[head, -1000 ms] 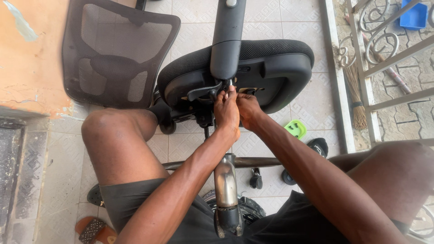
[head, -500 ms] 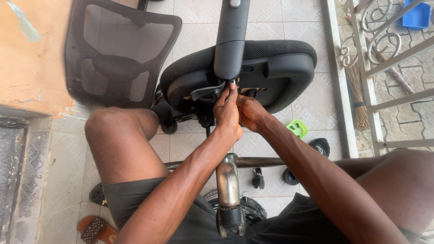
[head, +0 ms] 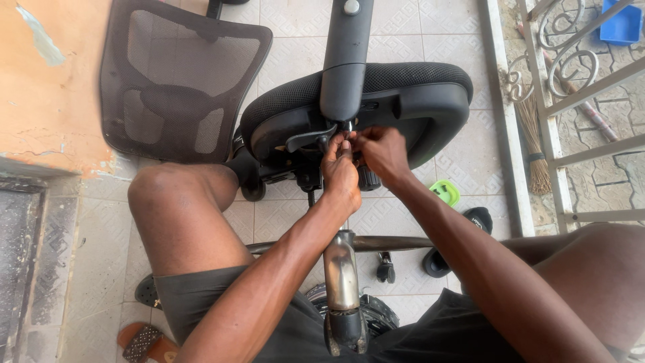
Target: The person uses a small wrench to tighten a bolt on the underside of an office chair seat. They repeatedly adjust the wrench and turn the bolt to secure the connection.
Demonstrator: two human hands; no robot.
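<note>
An office chair lies tipped over on the tiled floor, its black seat (head: 430, 101) facing away and its underside towards me. My left hand (head: 340, 176) and my right hand (head: 381, 153) meet at the mechanism under the seat, fingers pinched together around a small part near a black lever (head: 306, 139). What the fingers hold is hidden. A dark grey armrest post (head: 346, 57) rises above the hands. The chrome base leg (head: 341, 275) points towards me between my knees.
A detached mesh backrest (head: 178, 81) leans against the orange wall at upper left. A green object (head: 445, 192) and a black castor (head: 478, 219) lie on the tiles to the right. A broom (head: 534, 144) rests by a metal railing (head: 571, 94). A sandal (head: 144, 343) sits lower left.
Both hands stay at the seat mechanism with only small finger movements. The view has shifted slightly.
</note>
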